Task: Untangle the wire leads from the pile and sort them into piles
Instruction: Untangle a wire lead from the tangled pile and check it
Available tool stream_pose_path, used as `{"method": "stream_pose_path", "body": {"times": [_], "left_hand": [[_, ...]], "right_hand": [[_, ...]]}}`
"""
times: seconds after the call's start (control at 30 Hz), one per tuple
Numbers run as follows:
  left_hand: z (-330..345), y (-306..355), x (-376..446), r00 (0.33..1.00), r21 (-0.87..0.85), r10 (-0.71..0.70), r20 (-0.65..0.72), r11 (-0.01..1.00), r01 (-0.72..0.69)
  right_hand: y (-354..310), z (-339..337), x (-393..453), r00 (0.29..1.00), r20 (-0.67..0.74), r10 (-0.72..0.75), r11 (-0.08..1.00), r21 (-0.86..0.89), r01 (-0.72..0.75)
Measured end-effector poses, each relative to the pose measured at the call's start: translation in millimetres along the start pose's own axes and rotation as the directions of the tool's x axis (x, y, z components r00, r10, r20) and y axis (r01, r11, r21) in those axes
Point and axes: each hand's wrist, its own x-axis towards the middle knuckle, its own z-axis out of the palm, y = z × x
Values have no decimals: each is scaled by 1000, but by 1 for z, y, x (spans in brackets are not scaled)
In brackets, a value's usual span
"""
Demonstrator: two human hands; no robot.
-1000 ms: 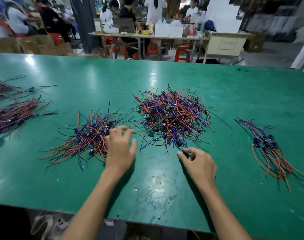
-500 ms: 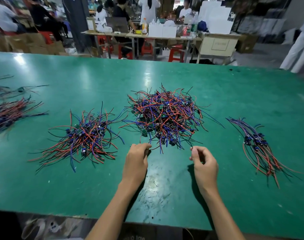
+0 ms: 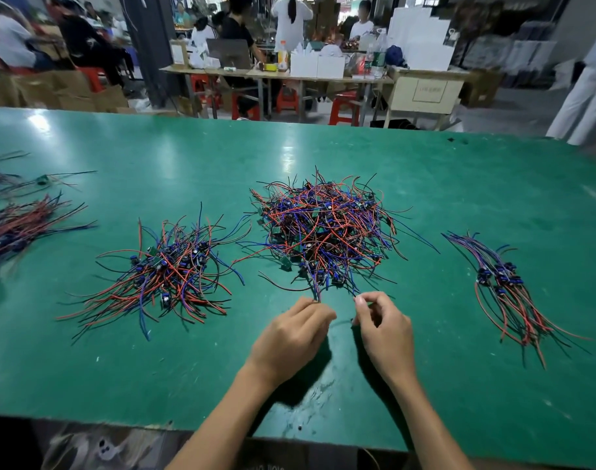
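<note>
Wire leads lie in a tangled middle pile on the green counter. The left hand and right hand each pinch lead ends at its near edge. Sorted piles lie left, right and far left.

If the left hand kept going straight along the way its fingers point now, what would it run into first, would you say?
The left hand points away from the person at the tangled central pile of wire leads. It already pinches wire ends trailing from that pile's near edge, so it would probably meet the pile itself first.
</note>
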Motion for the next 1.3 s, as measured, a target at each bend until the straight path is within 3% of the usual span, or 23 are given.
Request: {"method": "stream_pose_path", "body": {"times": [0.1, 0.2, 0.33, 0.47, 0.57, 0.67, 0.77, 0.87, 0.93, 1.07, 1.17, 1.3], "left_hand": [[3, 5, 0, 993, -10, 115, 32, 993, -114], [3, 10, 0, 982, -43, 172, 73, 985, -169], [-6, 9, -1, 992, -159, 38, 118, 987, -19], [-13, 9, -1, 986, -230, -111, 124, 963, 138], [-14, 10, -2, 976, -167, -216, 5, 963, 214], [-15, 6, -2, 939, 58, -324, -112, 942, 331], [-11, 4, -1, 938, 174, -346, -16, 923, 344], [-5, 2, -4, 932, 226, -351, 95, 919, 323], [-3, 0, -6, 942, 228, -329, 71, 925, 306], [-3, 0, -3, 952, 390, -234, -199, 872, 295], [-4, 2, -6, 983, 575, -127, -131, 799, 179], [-12, -5, -12, 987, 551, -143, -73, 819, 160]], "right_hand": [[-7, 0, -2, 998, 61, -21, 994, -109, 27], [-11, -1, -4, 981, 159, -114, 960, -238, 150], [-16, -2, -10, 919, 297, -259, 872, -337, 354], [-22, 5, -12, 894, 307, -325, 812, -394, 431], [-16, 10, -11, 925, 208, -319, 841, -388, 378], [-12, 13, -10, 959, 151, -239, 897, -345, 277], [-10, 12, -9, 972, 123, -201, 923, -310, 230], [-9, 7, -6, 996, -8, -90, 981, -171, 87], [-7, 2, -6, 994, -88, -67, 988, -143, 54], [-10, 2, -13, 961, -67, -268, 943, -221, 247], [-11, 5, -14, 863, -23, -504, 834, -274, 479], [-10, 7, -16, 738, -3, -675, 708, -287, 646]]}}
